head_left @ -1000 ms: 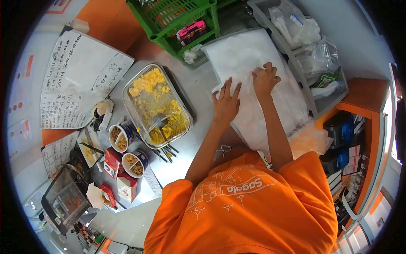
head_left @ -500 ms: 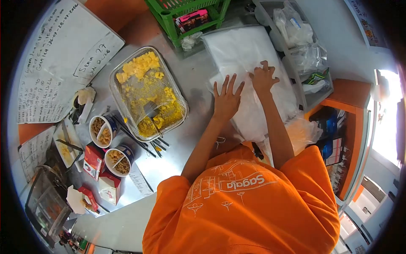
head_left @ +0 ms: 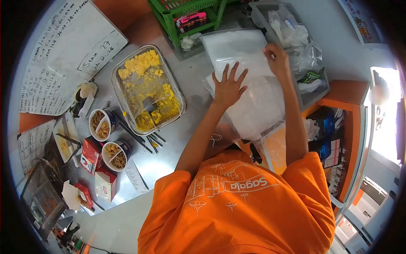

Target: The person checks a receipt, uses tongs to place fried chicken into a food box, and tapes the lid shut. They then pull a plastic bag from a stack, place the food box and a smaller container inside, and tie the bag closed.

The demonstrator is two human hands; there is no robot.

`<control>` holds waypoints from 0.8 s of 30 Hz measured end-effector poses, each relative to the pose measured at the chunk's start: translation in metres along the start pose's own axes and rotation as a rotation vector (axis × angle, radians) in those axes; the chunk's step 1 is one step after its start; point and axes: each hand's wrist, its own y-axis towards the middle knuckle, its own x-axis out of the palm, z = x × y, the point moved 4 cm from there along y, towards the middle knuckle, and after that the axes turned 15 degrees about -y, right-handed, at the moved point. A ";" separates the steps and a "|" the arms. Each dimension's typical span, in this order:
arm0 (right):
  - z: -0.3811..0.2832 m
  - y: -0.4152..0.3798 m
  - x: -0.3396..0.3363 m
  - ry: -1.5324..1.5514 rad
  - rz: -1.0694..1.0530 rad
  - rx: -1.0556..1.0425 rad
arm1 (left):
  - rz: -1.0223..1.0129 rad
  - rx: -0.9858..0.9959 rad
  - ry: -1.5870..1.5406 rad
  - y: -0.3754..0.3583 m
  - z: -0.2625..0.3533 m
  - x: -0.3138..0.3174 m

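Note:
A stack of clear plastic sheets or bags (head_left: 253, 112) lies on the metal table in front of me. My left hand (head_left: 228, 88) rests flat on its left side, fingers spread and palm down. Near the upper right edge of the stack, my right hand (head_left: 277, 60) is closed, with thumb and fingertips pinched together at the plastic. The top part of the stack looks smooth and shiny, while the lower part is cloudier.
Left of the stack stands a wire-mesh tray (head_left: 182, 106) with yellow food and a dark utensil. Two paper bowls (head_left: 116, 155) of food sit farther left. A green plastic rack (head_left: 171, 31) is behind, and a grey bin (head_left: 323, 91) with plastic packs borders the right.
My right hand has moved up and right from the middle of the stack to its edge, its spread fingers now pinched. My left hand stays flat in nearly the same place.

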 end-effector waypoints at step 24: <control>-0.098 0.038 -0.141 0.941 -0.152 0.510 | -0.360 0.825 -2.633 -0.095 0.124 -0.158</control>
